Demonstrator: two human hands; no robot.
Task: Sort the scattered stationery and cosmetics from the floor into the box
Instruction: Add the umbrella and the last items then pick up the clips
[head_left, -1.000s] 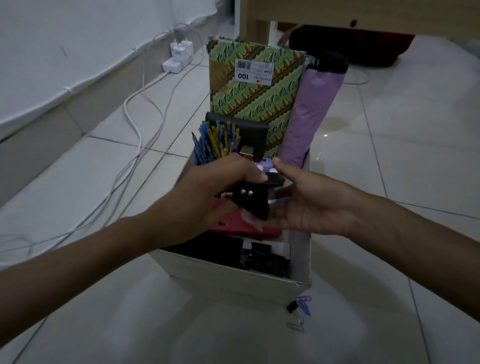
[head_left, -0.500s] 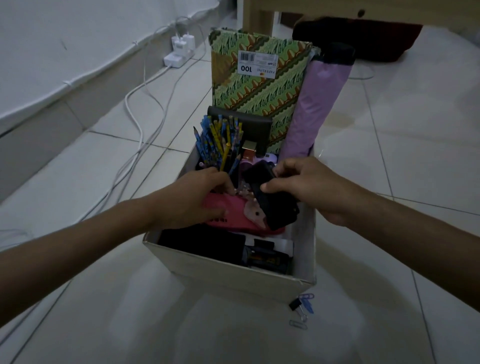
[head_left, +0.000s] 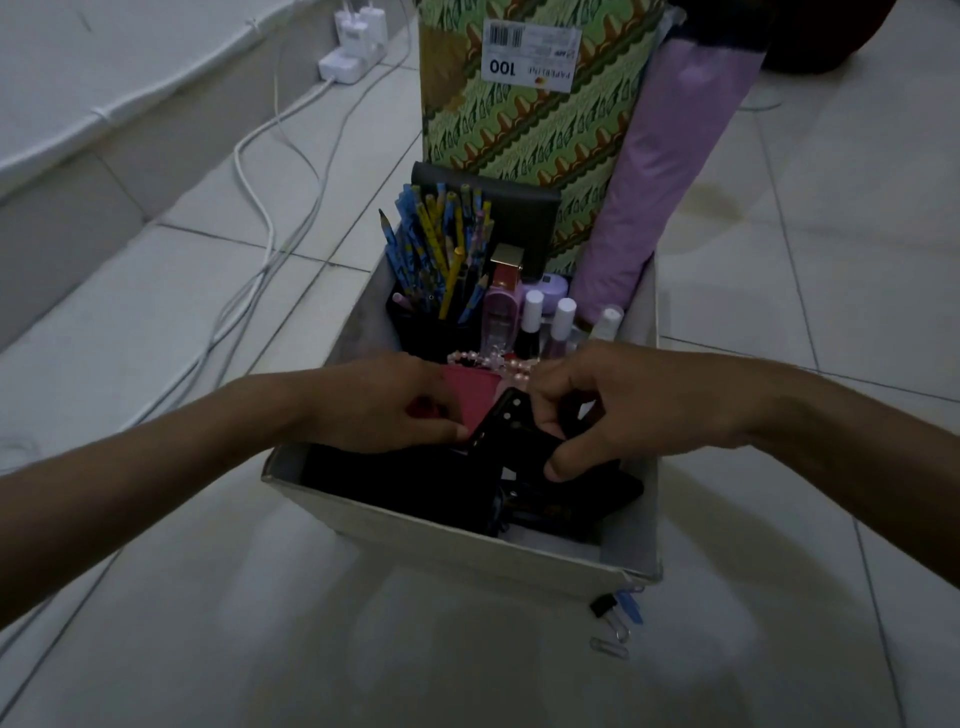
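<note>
The box (head_left: 467, 540), a white open-topped carton, stands on the tiled floor (head_left: 831, 260). Both hands are inside its near half. The right hand (head_left: 623, 410) is closed in a pinch on a black hole punch (head_left: 511, 431), thumb low on the near side and fingers curled over the top; the punch is tilted, its upper end toward the far left. The left hand (head_left: 384, 405) lies flat, fingers extended and loosely curled, resting on a pink case (head_left: 475, 397); whether it grips the case cannot be told. Dark items fill the near end of the box below the punch.

In the far half, a black holder carries blue and yellow pencils (head_left: 441, 249). Right of it stand a pink perfume bottle (head_left: 500, 306) and white-capped nail polish bottles (head_left: 532, 322). A green batik-patterned book (head_left: 530, 119) and a folded lilac umbrella (head_left: 660, 171) stand upright at the far end.

On the floor, touching the box's near right corner, lie a black binder clip (head_left: 602, 605) and paper clips (head_left: 610, 647). White cables (head_left: 270, 218) run along the left wall.
</note>
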